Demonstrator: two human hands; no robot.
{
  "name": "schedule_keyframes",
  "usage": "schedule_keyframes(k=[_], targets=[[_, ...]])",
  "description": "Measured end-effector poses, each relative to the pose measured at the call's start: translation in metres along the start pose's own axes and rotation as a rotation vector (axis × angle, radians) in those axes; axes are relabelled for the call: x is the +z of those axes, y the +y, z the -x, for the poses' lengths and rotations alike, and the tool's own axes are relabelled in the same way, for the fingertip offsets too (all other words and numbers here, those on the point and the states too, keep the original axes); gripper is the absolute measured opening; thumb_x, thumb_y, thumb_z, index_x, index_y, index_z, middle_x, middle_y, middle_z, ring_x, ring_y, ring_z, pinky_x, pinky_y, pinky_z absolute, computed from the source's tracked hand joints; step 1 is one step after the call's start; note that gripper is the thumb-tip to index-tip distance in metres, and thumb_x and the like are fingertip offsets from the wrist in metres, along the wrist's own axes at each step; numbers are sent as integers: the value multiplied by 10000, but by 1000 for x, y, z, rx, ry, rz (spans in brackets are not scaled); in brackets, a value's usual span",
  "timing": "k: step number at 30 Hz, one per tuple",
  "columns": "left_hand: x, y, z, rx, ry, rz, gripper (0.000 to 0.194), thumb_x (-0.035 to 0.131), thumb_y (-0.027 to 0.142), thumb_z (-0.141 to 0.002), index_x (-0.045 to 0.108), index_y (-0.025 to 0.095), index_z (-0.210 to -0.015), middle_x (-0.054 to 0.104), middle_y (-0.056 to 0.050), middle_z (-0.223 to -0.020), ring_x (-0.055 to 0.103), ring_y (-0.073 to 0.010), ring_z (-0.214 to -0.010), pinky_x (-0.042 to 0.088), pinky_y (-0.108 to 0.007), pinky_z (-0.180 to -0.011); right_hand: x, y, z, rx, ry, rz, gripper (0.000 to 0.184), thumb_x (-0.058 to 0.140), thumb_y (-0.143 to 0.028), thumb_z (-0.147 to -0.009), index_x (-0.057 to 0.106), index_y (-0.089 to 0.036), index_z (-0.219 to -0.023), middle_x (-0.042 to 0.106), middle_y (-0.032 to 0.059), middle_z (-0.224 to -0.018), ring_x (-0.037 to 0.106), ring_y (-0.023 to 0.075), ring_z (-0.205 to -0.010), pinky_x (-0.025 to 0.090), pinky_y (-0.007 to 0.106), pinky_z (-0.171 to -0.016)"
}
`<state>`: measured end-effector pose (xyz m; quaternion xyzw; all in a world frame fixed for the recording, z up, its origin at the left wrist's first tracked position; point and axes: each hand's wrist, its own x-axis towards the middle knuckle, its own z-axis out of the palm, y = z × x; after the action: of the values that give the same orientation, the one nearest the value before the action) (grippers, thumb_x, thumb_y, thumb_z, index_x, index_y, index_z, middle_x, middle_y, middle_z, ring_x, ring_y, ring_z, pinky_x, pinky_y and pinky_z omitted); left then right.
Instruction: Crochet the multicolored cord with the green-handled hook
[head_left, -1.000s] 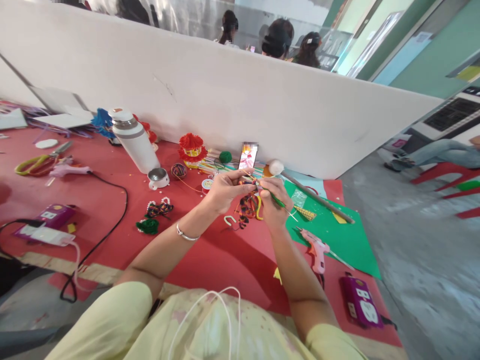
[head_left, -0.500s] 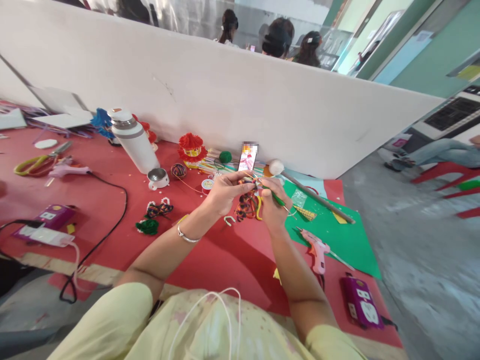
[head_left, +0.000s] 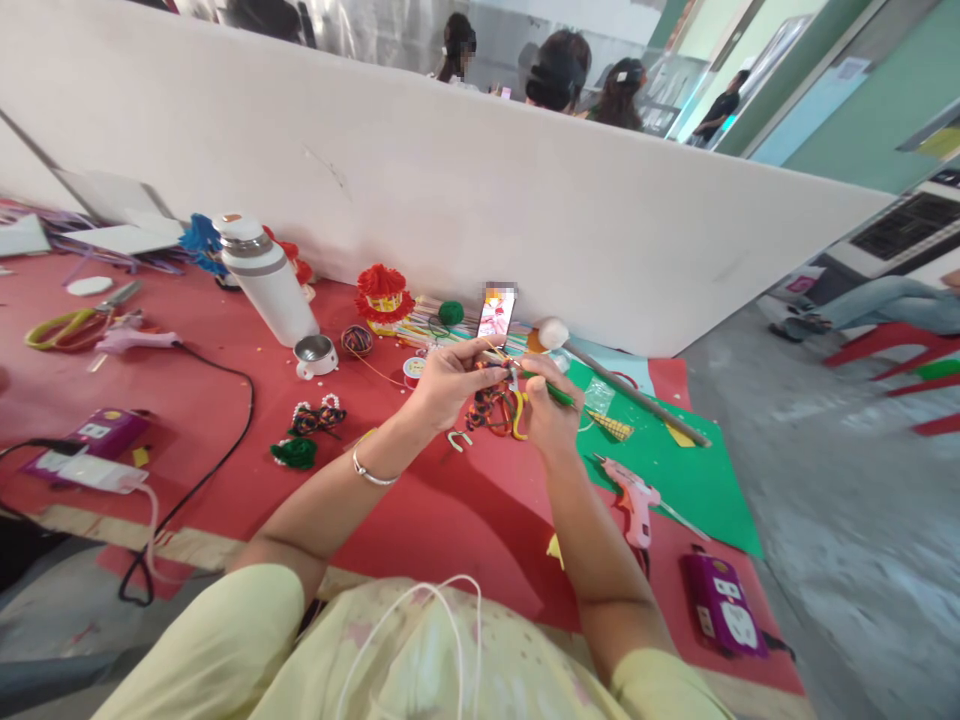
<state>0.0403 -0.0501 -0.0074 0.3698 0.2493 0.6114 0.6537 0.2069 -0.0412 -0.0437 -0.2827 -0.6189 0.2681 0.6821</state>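
My left hand [head_left: 448, 386] pinches a strip of dark multicoloured crochet [head_left: 481, 408] between thumb and fingers, and the strip hangs down below. My right hand [head_left: 550, 405] is closed round the green handle of a crochet hook [head_left: 560, 396], its tip end at the crochet by my left fingertips. From there a strand of yarn runs left towards a multicoloured yarn ball [head_left: 357, 341]. Just beneath my hands lie yellow and orange handle loops [head_left: 520, 416], partly covered. A phone [head_left: 496, 312] with a lit screen leans against the white board behind my hands.
To the left stand a white flask [head_left: 270, 285], a metal cup [head_left: 316, 356] and small yarn pieces [head_left: 294, 453]. Scissors [head_left: 64, 328] lie further left. On the right are a pink glue gun [head_left: 636, 497], a grey stick [head_left: 637, 393] and a purple power block [head_left: 724, 605]. A white board [head_left: 450, 190] edges the table.
My right hand has turned the hook slightly, and its metal end no longer shows below the hand. The hanging crochet has shifted a little left. My left hand keeps its pinch.
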Motion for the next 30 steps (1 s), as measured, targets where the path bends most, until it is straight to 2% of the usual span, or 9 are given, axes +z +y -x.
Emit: schedule_keyframes(k=[4, 6, 12, 18, 24, 30], targets=[[-4, 2, 1, -79, -30, 15, 412, 999, 162, -632, 883, 194, -1027, 837, -29, -892, 753, -126, -776, 605, -252, -786, -2, 9, 2, 123, 22, -38, 285, 768, -586, -921, 859, -328, -1001, 864, 21, -1028, 804, 249, -1019, 648, 471, -986], [-7, 3, 0, -132, -41, 30, 412, 991, 155, -637, 885, 201, -1033, 834, -25, -887, 751, -120, -764, 596, -241, -772, -3, 14, 2, 141, 19, -57, 295, 775, -598, -911, 857, -327, -993, 861, 21, -1026, 803, 247, -1012, 645, 470, -983], [-11, 8, 0, -207, -76, 51, 428, 958, 123, -640, 882, 182, -1057, 823, -32, -867, 751, -128, -767, 579, -244, -777, -7, 13, 0, 102, -63, -131, 276, 792, -604, -897, 859, -358, -1005, 866, 12, -1018, 799, 236, -1017, 631, 463, -992], [-11, 16, 3, -288, -97, 74, 412, 936, 103, -655, 881, 173, -1057, 818, -36, -803, 737, -127, -688, 550, -242, -690, -13, 3, -5, 72, -82, -75, 312, 806, -628, -873, 850, -326, -935, 872, 27, -964, 815, 248, -975, 660, 478, -950], [-11, 18, 2, -312, -127, 63, 440, 931, 101, -657, 877, 178, -1087, 828, -49, -824, 760, -145, -724, 572, -259, -727, -16, 7, -5, 60, -91, -108, 283, 825, -605, -866, 854, -335, -945, 869, 12, -985, 801, 231, -984, 649, 455, -938], [-15, 24, 1, -324, -201, 22, 473, 925, 111, -666, 876, 190, -1130, 813, -43, -792, 759, -155, -698, 563, -263, -685, -21, 0, -12, 2, -144, -101, 225, 839, -577, -865, 863, -364, -933, 864, 2, -936, 792, 239, -938, 634, 489, -921]])
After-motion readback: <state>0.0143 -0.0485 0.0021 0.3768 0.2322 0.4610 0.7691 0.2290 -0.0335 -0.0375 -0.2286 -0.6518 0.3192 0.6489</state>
